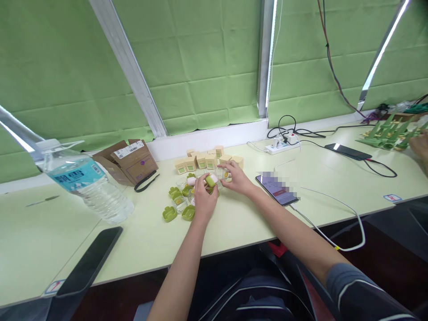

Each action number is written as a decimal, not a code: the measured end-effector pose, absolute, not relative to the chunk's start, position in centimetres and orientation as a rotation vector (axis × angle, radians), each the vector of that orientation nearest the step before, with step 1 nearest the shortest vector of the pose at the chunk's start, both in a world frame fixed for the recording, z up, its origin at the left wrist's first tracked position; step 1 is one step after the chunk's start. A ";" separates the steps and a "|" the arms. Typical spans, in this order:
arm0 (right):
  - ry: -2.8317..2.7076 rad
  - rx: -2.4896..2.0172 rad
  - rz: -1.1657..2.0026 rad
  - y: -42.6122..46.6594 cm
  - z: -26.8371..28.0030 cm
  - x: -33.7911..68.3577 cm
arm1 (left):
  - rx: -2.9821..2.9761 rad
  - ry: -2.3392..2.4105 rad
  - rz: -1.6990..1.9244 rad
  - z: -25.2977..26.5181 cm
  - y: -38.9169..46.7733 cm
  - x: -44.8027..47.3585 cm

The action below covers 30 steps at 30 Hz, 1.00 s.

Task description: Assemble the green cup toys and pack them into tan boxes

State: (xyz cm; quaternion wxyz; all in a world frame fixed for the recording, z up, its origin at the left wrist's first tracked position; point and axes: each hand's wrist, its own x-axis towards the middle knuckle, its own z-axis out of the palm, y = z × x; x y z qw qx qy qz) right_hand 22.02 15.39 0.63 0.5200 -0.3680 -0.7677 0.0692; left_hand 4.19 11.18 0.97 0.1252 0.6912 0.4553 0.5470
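My left hand (204,200) is closed on a small green-and-pink piece (211,180), lifted over the pile on the table. Just to its right, my right hand (236,178) has thumb and fingers curled round a small clear plastic cup (220,173). Below and left of my hands lie several green flower-shaped trays (170,214), mixed with clear cups (180,204) that have yellow centres. Behind them stands a cluster of cream-coloured blocks (201,160) with greenish square windows. My left fingers partly cover the middle of the pile.
A large water bottle (96,187) and an open cardboard box (129,162) stand to the left. A dark phone (90,261) lies at the front edge. On the right are a lit phone (277,189), a power strip (282,146), cables, another phone (347,151), green parts (388,138) and another person's hand (419,145).
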 end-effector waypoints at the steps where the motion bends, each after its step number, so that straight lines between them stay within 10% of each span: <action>1: -1.849 -0.878 0.165 15.4 0.6 22.0 | 2.005 1.333 1.589 1.0 11.2 4.2; 30: -2.010 -0.705 0.256 14.7 1.7 22.4 | 2.048 1.355 1.571 0.6 11.5 4.0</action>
